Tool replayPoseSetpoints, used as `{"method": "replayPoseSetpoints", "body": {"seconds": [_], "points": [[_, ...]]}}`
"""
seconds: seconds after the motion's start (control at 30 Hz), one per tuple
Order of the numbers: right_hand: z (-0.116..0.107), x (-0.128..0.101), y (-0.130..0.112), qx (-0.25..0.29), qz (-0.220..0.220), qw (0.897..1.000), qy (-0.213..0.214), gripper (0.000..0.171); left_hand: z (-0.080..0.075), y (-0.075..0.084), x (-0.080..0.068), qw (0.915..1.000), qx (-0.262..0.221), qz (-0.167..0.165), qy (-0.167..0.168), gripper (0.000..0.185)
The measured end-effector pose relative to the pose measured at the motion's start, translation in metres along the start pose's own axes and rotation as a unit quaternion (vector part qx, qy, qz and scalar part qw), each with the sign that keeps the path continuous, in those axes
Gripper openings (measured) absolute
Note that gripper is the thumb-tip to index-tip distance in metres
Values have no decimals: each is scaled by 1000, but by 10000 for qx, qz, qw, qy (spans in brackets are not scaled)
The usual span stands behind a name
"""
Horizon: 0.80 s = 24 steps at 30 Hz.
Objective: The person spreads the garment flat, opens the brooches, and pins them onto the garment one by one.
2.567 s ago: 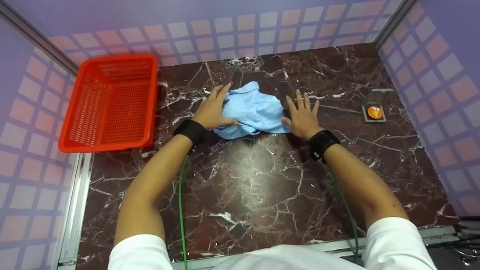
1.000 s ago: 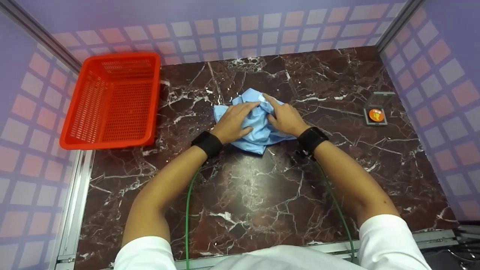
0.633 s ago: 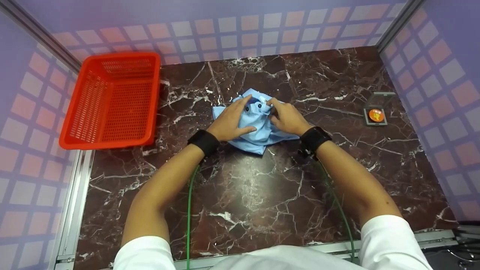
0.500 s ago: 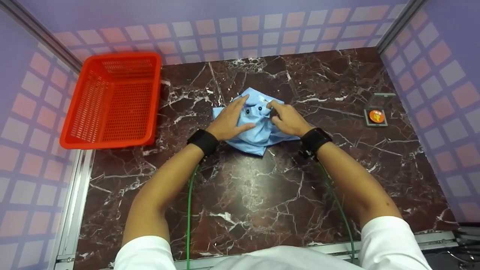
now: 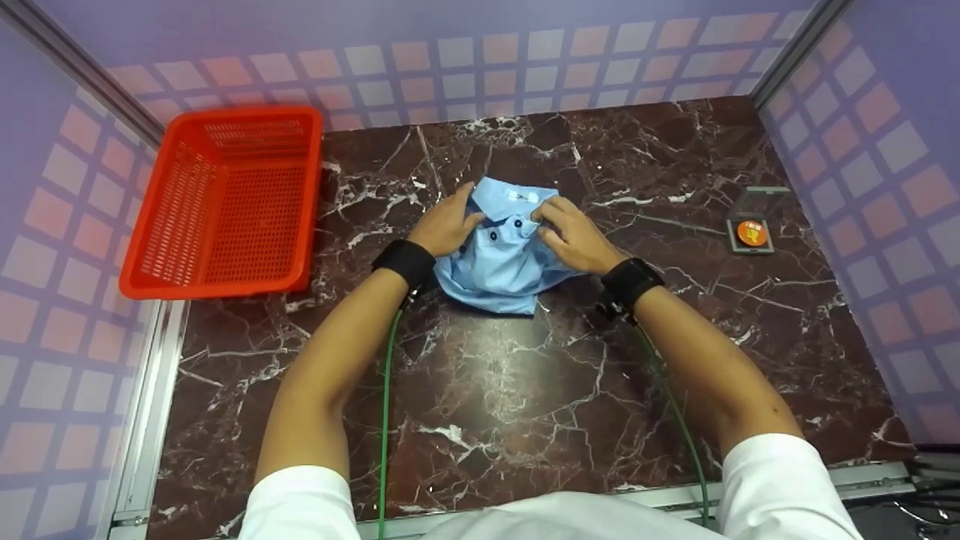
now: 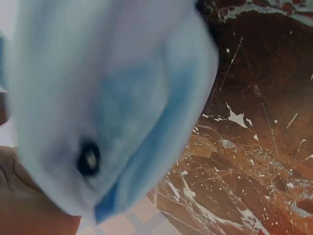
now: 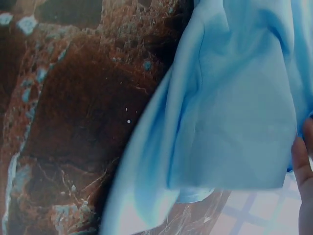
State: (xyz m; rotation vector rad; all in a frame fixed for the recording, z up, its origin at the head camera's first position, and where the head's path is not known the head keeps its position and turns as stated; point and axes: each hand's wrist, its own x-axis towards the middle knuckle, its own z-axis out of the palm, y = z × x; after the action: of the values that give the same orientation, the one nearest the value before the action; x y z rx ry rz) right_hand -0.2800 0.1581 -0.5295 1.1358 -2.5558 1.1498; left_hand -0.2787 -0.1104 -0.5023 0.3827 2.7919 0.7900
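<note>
A light blue shirt (image 5: 499, 262) with dark round buttons and a white label near its upper edge lies bunched mid-table in the head view. My left hand (image 5: 448, 223) holds its upper left side between thumb and fingers. On the opposite side, my right hand (image 5: 574, 234) pinches the cloth beside a button. Up close in the left wrist view, the shirt (image 6: 132, 98) is blurred, with one button showing and part of my left hand (image 6: 29, 200) at the lower left. In the right wrist view, fingertips (image 7: 304, 161) touch the hanging shirt (image 7: 239, 117) at the right edge.
A red perforated basket (image 5: 300, 247) stands at the left on the dark marbled table (image 5: 510, 390). Toward the right lies a small open clear-lidded case (image 5: 750, 234) with an orange round piece. Green cables (image 5: 386, 420) run from both wristbands. Patterned walls enclose the back and sides.
Both hands came from beside the crumpled shirt onto it. Its buttons and label have come into view. Lately my left hand has shifted slightly up and left, changing from lying along the cloth to holding it.
</note>
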Motion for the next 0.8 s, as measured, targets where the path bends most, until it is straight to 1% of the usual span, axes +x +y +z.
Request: {"method": "replayPoseSetpoints", "body": {"seconds": [0.07,0.13,0.2,0.27,0.37,0.47,0.57,0.7,0.8], "points": [[1,0,1,-64,-56,9999,98,22,1,-1,2,9998,59,-184,-90,78],[1,0,1,-80,-61,9998,166,22,2,-2,2,9992,113,-349,-165,83],[1,0,1,-79,29,9998,194,23,3,-4,3,9988,160,-406,-200,79],[1,-1,3,-18,143,9998,150,24,4,-6,3,9989,163,-407,-185,71],[1,-3,4,91,378,9992,16,26,5,-9,2,9996,104,-245,21,46],[2,-4,6,208,532,9984,-61,27,6,-12,1,9996,-26,-26,282,31],[3,-4,6,337,680,9971,-17,26,5,-14,3,9981,-356,155,484,26],[1,-3,7,608,886,9942,101,21,3,-16,4,9935,-941,300,562,24],[0,-2,8,825,1157,9898,139,21,1,-16,4,9893,-1294,397,552,22]]}}
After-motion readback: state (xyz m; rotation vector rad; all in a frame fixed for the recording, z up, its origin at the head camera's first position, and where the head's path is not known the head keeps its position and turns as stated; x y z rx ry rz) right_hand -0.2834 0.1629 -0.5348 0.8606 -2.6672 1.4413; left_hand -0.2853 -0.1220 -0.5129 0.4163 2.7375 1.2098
